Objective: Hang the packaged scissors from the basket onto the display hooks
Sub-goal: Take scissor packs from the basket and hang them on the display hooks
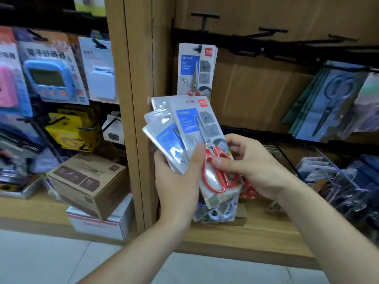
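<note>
Scissors packs [180,136] fanned in left hand [176,181], below hook [198,49] | right hand [246,160] pinches front pack [207,144] | advice: slide it free, align hang-hole with hook tip.

A blue timer pack [49,78] hangs at left above yellow packs [71,132]; a brown cardboard box [88,179] sits tilted on a white box [98,225].

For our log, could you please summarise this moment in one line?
left hand: holds fanned stack of blister-packed scissors | right hand: pinches front red-handled pack | matching pack: hangs on black hook
</note>
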Demonstrator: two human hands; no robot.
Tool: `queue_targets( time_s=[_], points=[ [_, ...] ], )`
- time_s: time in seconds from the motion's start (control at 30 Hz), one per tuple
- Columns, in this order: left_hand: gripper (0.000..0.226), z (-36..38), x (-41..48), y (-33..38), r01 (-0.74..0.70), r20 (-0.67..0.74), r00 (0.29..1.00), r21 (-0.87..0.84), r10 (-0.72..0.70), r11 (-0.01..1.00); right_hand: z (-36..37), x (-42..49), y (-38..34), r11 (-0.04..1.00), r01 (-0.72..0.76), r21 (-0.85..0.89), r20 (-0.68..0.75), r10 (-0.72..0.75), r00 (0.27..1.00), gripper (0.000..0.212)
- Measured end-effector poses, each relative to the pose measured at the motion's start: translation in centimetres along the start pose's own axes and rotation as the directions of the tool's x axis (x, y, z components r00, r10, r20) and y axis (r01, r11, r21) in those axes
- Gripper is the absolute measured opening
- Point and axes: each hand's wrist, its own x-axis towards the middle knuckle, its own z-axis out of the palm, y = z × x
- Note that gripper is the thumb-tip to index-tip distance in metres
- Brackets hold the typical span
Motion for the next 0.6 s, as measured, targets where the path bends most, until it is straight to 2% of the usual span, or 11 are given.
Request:
queue_targets(
  time_s=[0.17,0.3,0.37,0.43,0.5,0.6],
  points=[
    [0.038,0.2,0.7,0.3,-0.090,-0.022,0.995,0.086,0.093,0.992,-0.9,-0.3,0.7,0.968,0.011,0.250,-0.085,0.010,0.996,0.065],
    [0.029,-0.5,1.3,0.4,-0.181,-0.067,0.980,0.117,0.189,0.977,-1.3,0.0,0.1,0.954,0.058,0.294,-0.114,-0.026,0.993,0.045],
    [0.026,-1.2,1.5,0.2,-0.224,-0.097,0.966,0.148,0.240,0.963,-1.5,0.3,-1.2,0.962,0.084,0.261,-0.156,-0.044,0.987,0.038],
    [0.028,-1.8,1.8,-0.2,-0.251,-0.102,0.957,0.184,0.272,0.950,-1.9,0.7,-2.4,0.978,0.151,0.143,-0.201,-0.121,0.972,0.039],
    [0.035,-2.1,2.1,-0.5,-0.262,-0.100,0.952,0.220,0.289,0.940,-2.2,1.2,-3.7,0.977,0.214,0.005,-0.212,-0.208,0.955,0.040],
    [0.027,-2.1,2.1,-0.8,-0.268,-0.089,0.951,0.253,0.298,0.930,-2.6,2.1,-5.3,0.953,0.280,-0.115,-0.203,-0.299,0.933,0.042]
  ],
)
